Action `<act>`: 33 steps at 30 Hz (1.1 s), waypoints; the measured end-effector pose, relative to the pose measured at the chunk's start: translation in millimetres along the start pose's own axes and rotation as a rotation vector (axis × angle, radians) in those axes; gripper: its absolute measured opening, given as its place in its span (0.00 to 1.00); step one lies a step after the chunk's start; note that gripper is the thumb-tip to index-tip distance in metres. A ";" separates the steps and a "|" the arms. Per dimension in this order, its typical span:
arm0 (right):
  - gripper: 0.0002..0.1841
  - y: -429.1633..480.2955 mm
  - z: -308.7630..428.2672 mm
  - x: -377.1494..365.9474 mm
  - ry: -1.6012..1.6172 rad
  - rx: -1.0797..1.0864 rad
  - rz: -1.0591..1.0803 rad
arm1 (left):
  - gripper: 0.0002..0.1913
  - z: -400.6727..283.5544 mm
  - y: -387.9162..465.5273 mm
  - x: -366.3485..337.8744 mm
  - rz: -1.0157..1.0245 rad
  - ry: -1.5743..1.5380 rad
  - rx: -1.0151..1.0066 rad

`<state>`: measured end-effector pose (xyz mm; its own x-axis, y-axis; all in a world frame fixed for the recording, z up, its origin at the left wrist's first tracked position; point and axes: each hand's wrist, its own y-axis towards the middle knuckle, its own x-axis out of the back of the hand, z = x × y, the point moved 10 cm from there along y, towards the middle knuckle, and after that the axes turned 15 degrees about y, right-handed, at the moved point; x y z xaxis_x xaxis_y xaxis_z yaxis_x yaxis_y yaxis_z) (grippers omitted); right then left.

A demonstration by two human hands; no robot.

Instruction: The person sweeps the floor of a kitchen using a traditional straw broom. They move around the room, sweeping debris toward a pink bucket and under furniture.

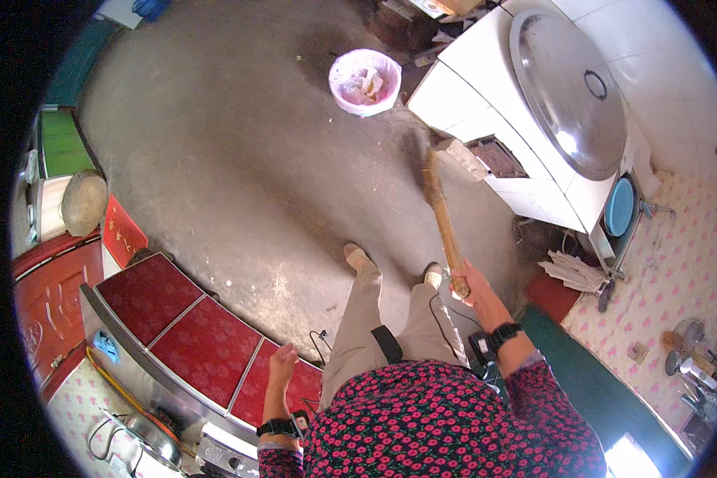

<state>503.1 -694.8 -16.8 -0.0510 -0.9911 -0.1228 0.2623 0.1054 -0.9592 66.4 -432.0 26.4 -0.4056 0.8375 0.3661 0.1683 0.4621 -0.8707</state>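
Note:
My right hand (473, 285) grips the near end of a broom-like tool by its pale brown handle (445, 230). The tool slants away over the concrete floor, and its far end blurs into the dark ground beside a stone-like block (463, 158). That block sits against a firebox opening (499, 158) in a white-tiled stove (448, 89). My left hand (282, 362) hangs at my side with curled fingers and holds nothing visible. From above, it overlaps the dark red panels (203, 340) of a low cabinet.
A lined waste bin (365, 110) with crumpled waste stands ahead, left of the stove. A large metal lid (564, 89) covers the stove top. Behind me to the right are a blue basin (619, 207) and a hanging cloth (567, 272). A round object (84, 202) leans at far left.

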 end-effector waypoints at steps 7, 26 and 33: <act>0.10 45.0 -16.1 -96.5 0.043 -0.211 -0.028 | 0.18 16.8 -3.1 20.2 -0.056 -0.036 0.031; 0.06 68.7 90.3 -156.8 -0.437 -0.125 -0.049 | 0.22 68.4 -35.9 -31.3 -0.235 -0.458 0.223; 0.11 101.1 85.5 -234.2 -0.454 -0.300 0.103 | 0.18 16.0 -108.4 -167.9 -0.275 -0.595 0.411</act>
<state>623.9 -459.0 -63.2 0.3983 -0.9030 -0.1610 -0.0457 0.1558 -0.9867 101.8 -627.3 54.0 -0.8185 0.3568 0.4502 -0.3087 0.3879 -0.8685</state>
